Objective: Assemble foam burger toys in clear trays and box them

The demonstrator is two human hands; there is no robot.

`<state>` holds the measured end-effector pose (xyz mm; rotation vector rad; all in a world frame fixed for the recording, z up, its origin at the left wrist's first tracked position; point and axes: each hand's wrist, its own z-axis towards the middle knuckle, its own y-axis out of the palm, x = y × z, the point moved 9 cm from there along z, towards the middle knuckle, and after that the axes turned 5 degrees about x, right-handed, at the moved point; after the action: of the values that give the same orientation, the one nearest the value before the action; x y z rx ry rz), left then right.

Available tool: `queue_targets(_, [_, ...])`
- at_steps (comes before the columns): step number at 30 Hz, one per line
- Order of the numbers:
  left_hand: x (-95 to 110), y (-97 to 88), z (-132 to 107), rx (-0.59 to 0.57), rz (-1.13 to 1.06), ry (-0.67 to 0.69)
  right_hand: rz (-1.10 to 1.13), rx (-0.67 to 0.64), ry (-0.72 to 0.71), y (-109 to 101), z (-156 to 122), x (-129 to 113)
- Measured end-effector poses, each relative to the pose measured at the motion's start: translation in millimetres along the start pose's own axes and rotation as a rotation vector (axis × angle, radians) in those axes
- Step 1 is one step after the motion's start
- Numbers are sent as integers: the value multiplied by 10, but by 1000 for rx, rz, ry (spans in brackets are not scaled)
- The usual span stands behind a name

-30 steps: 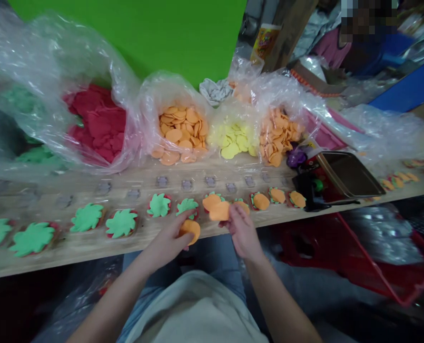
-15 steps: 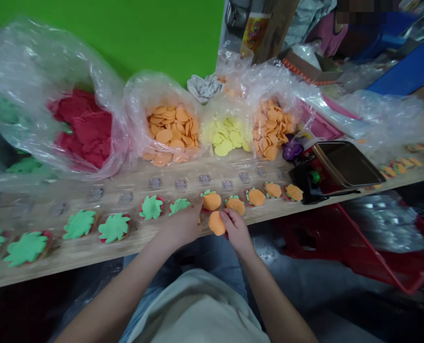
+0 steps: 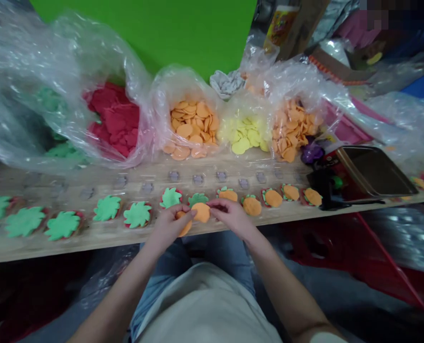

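Note:
My left hand (image 3: 171, 223) is closed around an orange foam disc (image 3: 184, 225), and its fingertips also touch a second disc. That second orange disc (image 3: 201, 212) is pinched at its right edge by my right hand (image 3: 233, 216). Both discs hover just in front of a green leaf-shaped piece (image 3: 198, 199) in the row along the table. To the left lie several more stacks topped with green pieces (image 3: 137, 215) over red ones. To the right, stacks topped with orange discs (image 3: 251, 206) continue the row.
Behind the row, clear plastic bags hold red pieces (image 3: 117, 121), orange discs (image 3: 193, 126), yellow discs (image 3: 246, 136) and more orange pieces (image 3: 292, 128). A dark tray-like box (image 3: 374, 171) stands at the right. Below the table edge is a red crate (image 3: 340, 247).
My left hand has drawn back from the row, toward the disc in my right hand. Both hands now meet at that disc. The view has shifted left.

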<state>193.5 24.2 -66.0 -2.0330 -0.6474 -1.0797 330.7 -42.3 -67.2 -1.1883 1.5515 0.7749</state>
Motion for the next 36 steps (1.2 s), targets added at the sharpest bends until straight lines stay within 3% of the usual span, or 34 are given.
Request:
queue_targets(4, [54, -166, 96, 142, 256, 107, -264, 124, -102, -8, 187, -35])
queue_targets(8, [213, -139, 155, 169, 508, 215, -617, 273, -235, -4, 252, -169])
queue_targets(12, [292, -147, 48, 221, 655, 290, -851, 294, -315, 87, 221, -248])
queue_targets(17, [224, -38, -155, 113, 877, 356, -982, 302, -365, 133, 66, -311])
queue_targets(20, [190, -22, -161, 78, 878, 346, -1068, 289, -428, 197, -105, -318])
queue_targets(24, [211, -187, -124, 132, 505, 323, -1112, 256, -492, 288, -292, -287])
queue_targets(26, [108, -354, -118, 180, 138, 206, -996, 319, -508, 242, -355, -347])
queue_targets(28, [-89, -390, -137, 134, -286, 12, -782, 385, -502, 181, -388, -422])
queue_targets(31, [-238, -239, -217, -18, -733, -200, -329, 283, -320, 258, -267, -332])
queue_targets(34, [-260, -238, -255, 13, -840, -220, 60, 112, -54, 520, -96, -116])
queue_targets(36, [-261, -283, -266, 56, -824, -193, 205, 114, 43, 601, -26, -33])
